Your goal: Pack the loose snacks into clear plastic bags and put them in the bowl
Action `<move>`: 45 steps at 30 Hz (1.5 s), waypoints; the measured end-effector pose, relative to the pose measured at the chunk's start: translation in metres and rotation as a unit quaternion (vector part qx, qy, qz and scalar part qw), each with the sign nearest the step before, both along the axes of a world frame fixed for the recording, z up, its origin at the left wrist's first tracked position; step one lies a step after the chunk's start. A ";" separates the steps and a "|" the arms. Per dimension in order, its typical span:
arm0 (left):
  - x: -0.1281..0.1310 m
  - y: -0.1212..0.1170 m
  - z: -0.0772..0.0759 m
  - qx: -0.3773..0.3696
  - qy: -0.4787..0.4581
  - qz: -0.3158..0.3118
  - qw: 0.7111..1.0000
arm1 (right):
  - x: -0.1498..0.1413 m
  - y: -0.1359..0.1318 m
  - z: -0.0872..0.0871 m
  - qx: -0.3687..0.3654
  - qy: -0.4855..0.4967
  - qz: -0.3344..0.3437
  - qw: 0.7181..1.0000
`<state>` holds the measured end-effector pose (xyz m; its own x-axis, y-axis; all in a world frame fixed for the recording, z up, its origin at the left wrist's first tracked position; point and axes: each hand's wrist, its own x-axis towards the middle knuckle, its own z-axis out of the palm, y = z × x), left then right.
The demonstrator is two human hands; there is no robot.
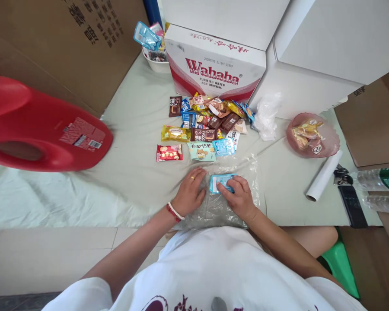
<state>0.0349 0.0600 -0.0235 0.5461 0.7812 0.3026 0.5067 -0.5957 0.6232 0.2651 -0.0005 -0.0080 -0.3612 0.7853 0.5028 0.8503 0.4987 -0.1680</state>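
Observation:
A clear plastic bag (214, 210) lies flat at the table edge in front of me. My left hand (190, 190), with a ring and a beaded bracelet, rests on its left side, fingers slightly bent and thumb apart. My right hand (241, 196) grips a light-blue snack packet (215, 183) over the bag; I cannot tell whether the packet is inside it. Just beyond are a red packet (169, 153), a pale green packet (202, 151) and another light-blue packet (224, 147). Behind them sits a pile of wrapped snacks, including a brown cocoa packet (203, 135).
A Wahaha carton (215, 65) stands behind the snacks, beside a white basket (158, 66). At left is a big red jug (45, 125). On the right are a crumpled plastic bag (268, 116), a pink bowl (333, 140), a white roll (324, 176) and a black phone-like object (352, 207).

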 end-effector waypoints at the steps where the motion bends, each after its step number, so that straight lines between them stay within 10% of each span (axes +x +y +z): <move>1: 0.000 0.001 -0.001 0.003 0.001 0.004 1.000 | -0.003 0.001 0.000 -0.008 -0.007 -0.003 1.000; 8: -0.008 -0.003 0.013 0.064 -0.043 0.023 0.997 | 0.004 -0.011 0.020 -0.126 0.002 0.078 0.989; 11: -0.027 -0.009 0.026 0.106 -0.061 -0.072 0.990 | 0.026 -0.031 0.041 -0.155 0.052 0.111 0.980; 15: -0.055 -0.018 0.035 0.012 -0.011 -0.254 0.967 | 0.058 -0.056 0.056 -0.316 0.041 0.157 0.935; 22: -0.065 -0.016 0.033 -0.113 0.040 -0.247 0.961 | 0.077 -0.053 0.045 -0.363 0.130 0.157 0.909; 29: -0.053 0.012 0.051 -0.243 0.034 -0.042 0.969 | 0.081 0.004 0.067 -0.409 0.209 0.045 0.887; 35: -0.040 0.032 0.042 -0.110 0.091 0.220 0.965 | 0.076 0.049 0.051 -0.380 0.026 -0.097 0.920; 40: -0.050 0.000 0.061 0.063 0.001 0.332 0.941 | 0.055 0.074 0.059 -0.224 -0.063 -0.112 0.966; 45: -0.009 -0.034 0.073 0.120 0.053 -0.031 0.991 | 0.024 0.109 0.050 -0.228 -0.091 -0.022 0.969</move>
